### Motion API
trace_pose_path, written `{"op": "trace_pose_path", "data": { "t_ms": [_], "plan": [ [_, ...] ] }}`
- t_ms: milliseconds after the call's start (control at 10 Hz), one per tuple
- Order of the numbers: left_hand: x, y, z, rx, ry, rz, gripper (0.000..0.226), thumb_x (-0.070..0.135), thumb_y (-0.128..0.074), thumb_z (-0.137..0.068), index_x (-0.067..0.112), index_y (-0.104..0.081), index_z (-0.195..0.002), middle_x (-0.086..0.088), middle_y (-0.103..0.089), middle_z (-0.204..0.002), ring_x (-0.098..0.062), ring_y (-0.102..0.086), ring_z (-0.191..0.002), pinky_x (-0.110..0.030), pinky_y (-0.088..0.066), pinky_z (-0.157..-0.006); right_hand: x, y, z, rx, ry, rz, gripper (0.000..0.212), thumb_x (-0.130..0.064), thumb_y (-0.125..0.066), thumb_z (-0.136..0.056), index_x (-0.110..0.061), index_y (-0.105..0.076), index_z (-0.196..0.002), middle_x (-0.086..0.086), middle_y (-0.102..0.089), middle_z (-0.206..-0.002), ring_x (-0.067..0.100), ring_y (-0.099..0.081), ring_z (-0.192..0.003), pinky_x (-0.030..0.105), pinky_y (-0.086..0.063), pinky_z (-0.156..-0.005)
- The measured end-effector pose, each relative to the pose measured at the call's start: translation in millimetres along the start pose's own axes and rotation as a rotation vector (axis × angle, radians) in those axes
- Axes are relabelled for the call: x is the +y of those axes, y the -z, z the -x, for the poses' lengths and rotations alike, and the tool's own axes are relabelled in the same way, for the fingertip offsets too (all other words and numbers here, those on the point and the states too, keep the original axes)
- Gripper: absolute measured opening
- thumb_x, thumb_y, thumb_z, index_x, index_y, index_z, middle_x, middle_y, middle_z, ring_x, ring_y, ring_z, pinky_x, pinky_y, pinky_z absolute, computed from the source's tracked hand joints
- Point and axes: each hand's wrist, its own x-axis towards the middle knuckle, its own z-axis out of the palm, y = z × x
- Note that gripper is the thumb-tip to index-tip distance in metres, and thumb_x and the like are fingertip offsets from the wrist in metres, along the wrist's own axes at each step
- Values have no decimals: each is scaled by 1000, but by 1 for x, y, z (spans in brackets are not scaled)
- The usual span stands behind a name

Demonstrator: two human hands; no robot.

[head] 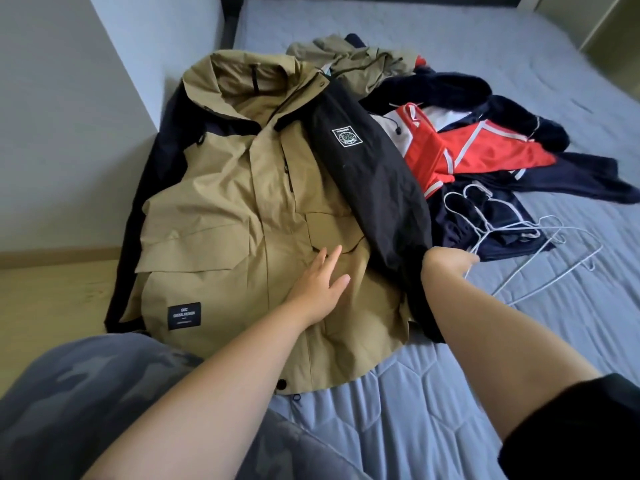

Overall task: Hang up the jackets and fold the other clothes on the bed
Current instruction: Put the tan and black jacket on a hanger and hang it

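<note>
Two hands are at work over a tan jacket (221, 209) that lies spread face up on the left edge of the bed (415, 410), its hood toward the far end and its hem toward the person. The left hand (320, 282) is released, resting flat with straight fingers on the lower front of the jacket, just beside a chest pocket flap. The jacket's black sleeve (374, 174), which bears a small square patch, lies diagonally across the body of the jacket, its cuff ending near the right hand (452, 263). That hand is bent down at the wrist with the fingers curled under and out of sight, grasping the white wire hangers (509, 226) where their wires meet it; the hangers fan out over the grey-blue quilt and a dark garment. Beyond them sits a loose pile of clothes: a red top with white stripes (485, 150), a fuzzy navy garment (450, 88) and an olive jacket (367, 60) at the back. The person's knee in camouflage trousers (86, 393) is at the lower left, beside the wooden floor (52, 289) and a pale wall (69, 116).
</note>
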Motion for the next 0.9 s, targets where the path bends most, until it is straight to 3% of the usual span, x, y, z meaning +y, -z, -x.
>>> {"op": "trace_pose_path", "data": {
  "t_ms": [100, 200, 300, 400, 500, 700, 900],
  "plan": [
    [-2, 9, -1, -28, 9, 23, 60, 45, -38, -98, 42, -8, -150, 5, -2, -161, -12, -5, -147, -37, -11, -119, -2, -1, -8, 4, -81, -46, 60, -27, -35, -102, -6, -6, -151, -10, -27, -112, 4, -44, -88, 4, -29, -31],
    [-1, 12, 0, -75, 12, 5, 60, 46, -38, -98, 42, -8, -150, 6, -5, -160, -12, -6, -147, -38, -12, -119, 8, 12, -27, -95, 141, 636, 42, -18, -50, -95, -6, -49, -135, -3, -54, -130, 17, -49, -126, 16, -43, -92],
    [-3, 12, 2, -106, 16, -7, 61, 45, -38, -98, 41, -8, -150, 6, -8, -160, -13, -8, -147, -38, -13, -119, 0, 23, -25, -86, 194, 850, 31, -17, -56, -90, -18, -63, -120, 3, -61, -126, 21, -56, -119, 23, -45, -84],
    [-7, 15, 4, -117, 17, -9, 61, 43, -39, -98, 39, -8, -151, 6, -11, -160, -12, -12, -146, -35, -14, -118, -12, 27, -27, -61, 196, 650, 32, -16, -53, -90, -13, -64, -120, 8, -63, -121, 24, -59, -114, 20, -42, -70],
    [-12, 23, 5, -106, 27, 39, 61, 43, -40, -98, 38, -10, -151, 8, -14, -159, -12, -18, -144, -30, -19, -114, -24, 16, -16, 90, 194, 422, 35, -12, -51, -91, 3, -56, -122, 19, -58, -125, 33, -55, -117, 35, -45, -92],
    [-27, 38, 6, 1, 48, 74, 59, 37, -45, -98, 32, -18, -151, 4, -22, -157, -14, -23, -143, -34, -23, -116, -38, -37, 20, 146, 559, 608, 31, -13, -43, -96, 7, -56, -115, 22, -49, -125, 37, -53, -109, 39, -41, -94],
    [-48, 52, 4, 121, 180, 274, 53, 28, -54, -96, 14, -39, -145, -6, -41, -147, -20, -39, -135, -35, -31, -113, -33, -74, 51, -19, 941, 771, 18, -15, -44, -97, -3, -57, -99, 16, -55, -108, 39, -58, -94, 38, -39, -68]
  ]
}}
